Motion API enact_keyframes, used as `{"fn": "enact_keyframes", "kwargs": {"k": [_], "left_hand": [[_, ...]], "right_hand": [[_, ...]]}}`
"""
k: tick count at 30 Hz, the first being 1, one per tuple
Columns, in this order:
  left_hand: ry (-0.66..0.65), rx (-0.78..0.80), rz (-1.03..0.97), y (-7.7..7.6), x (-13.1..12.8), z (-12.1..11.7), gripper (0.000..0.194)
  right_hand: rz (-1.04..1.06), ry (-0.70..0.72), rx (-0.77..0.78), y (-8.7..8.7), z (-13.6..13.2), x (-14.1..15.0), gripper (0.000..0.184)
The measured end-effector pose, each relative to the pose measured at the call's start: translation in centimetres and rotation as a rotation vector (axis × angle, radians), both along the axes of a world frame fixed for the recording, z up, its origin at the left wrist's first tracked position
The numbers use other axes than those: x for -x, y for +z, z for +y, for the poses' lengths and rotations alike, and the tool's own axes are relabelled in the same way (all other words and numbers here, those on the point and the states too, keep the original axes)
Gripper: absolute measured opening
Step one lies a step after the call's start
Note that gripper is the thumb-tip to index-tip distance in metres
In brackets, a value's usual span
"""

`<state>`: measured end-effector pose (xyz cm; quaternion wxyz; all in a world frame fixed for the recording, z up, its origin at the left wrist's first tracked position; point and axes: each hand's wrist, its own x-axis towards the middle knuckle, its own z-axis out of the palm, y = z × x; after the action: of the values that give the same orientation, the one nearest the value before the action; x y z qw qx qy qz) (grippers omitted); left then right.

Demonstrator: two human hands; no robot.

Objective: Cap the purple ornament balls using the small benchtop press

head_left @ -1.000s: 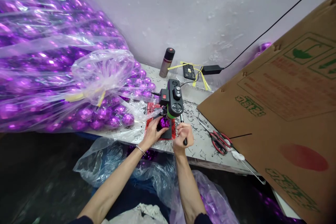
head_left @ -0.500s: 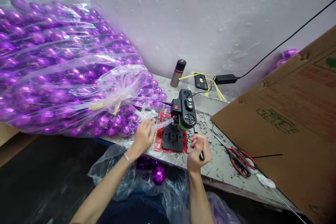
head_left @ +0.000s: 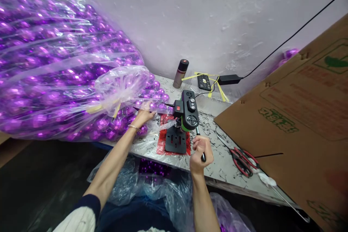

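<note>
My left hand (head_left: 144, 115) reaches in among the shiny purple baubles (head_left: 159, 96) that spill from the mouth of a big clear plastic bag (head_left: 119, 87). Its fingers are stretched forward over them, the tips partly hidden. My right hand (head_left: 201, 154) is wrapped round the black-gripped lever (head_left: 203, 157) of a small bench machine. This machine (head_left: 190, 108) has a black top with round vents and buttons, a red switch at its side and a slotted black base plate (head_left: 175, 143) on red material. A strip of clear plastic (head_left: 164, 126) lies at its left.
Red-handled scissors (head_left: 243, 161) lie at the right, beside a large cardboard box (head_left: 293, 123). Behind the machine are a spray can (head_left: 181, 73), a phone-like black item (head_left: 203, 82), yellow ties and a power adapter (head_left: 230, 79). Purple baubles sit in plastic (head_left: 154, 168) below the table edge.
My left hand has moved from beside the machine, forward and left, into the baubles. A purple bauble seen below the table edge is gone from there. My right hand stays on the lever.
</note>
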<state>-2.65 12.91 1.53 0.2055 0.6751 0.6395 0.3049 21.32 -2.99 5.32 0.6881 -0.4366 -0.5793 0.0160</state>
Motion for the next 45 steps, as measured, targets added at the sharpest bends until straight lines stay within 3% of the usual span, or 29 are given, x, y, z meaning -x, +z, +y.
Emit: {"fn": "enact_keyframes", "kwargs": {"k": [4,7,9,13,17,23,25,28,31,34,45], "left_hand": [[-0.039,0.008,-0.445,0.5,0.9,-7.0,0.072],[-0.102,0.203,-0.853,0.1,-0.6,-11.9,0.073],[-0.1,0.316,-1.078,-0.6,-2.4,-13.9,0.071],[-0.029,0.502,-1.38,-1.8,-5.7,-14.7,0.063],[0.039,0.586,-1.475,-2.1,-7.3,-14.1,0.05],[0.042,0.563,-1.357,-3.1,-7.6,-13.3,0.046],[0.01,0.503,-1.203,-3.9,-7.8,-12.9,0.052],[-0.047,0.294,-0.892,-4.8,-8.3,-12.3,0.058],[-0.119,0.084,-0.57,-5.1,-8.9,-11.8,0.052],[-0.186,0.008,-0.385,-4.9,-9.3,-11.4,0.047],[-0.271,-0.016,-0.423,-4.5,-9.8,-12.2,0.051]], "right_hand": [[0.039,-0.02,0.049,1.2,0.0,0.2,0.041],[0.07,-0.032,0.087,2.6,0.2,0.4,0.044],[0.074,-0.032,0.107,3.5,0.3,0.4,0.045],[0.046,-0.023,0.123,4.5,0.5,0.4,0.046],[0.014,-0.02,0.114,4.4,0.4,0.2,0.045],[0.004,0.003,0.109,3.8,0.3,0.1,0.043],[-0.003,0.012,0.103,3.7,0.3,0.0,0.043],[-0.014,0.017,0.082,3.7,0.2,0.0,0.041],[-0.031,0.024,0.067,3.7,0.2,0.0,0.039],[-0.047,0.03,0.053,3.7,0.1,0.0,0.038],[-0.05,0.013,0.065,3.2,-0.1,-0.1,0.036]]}}
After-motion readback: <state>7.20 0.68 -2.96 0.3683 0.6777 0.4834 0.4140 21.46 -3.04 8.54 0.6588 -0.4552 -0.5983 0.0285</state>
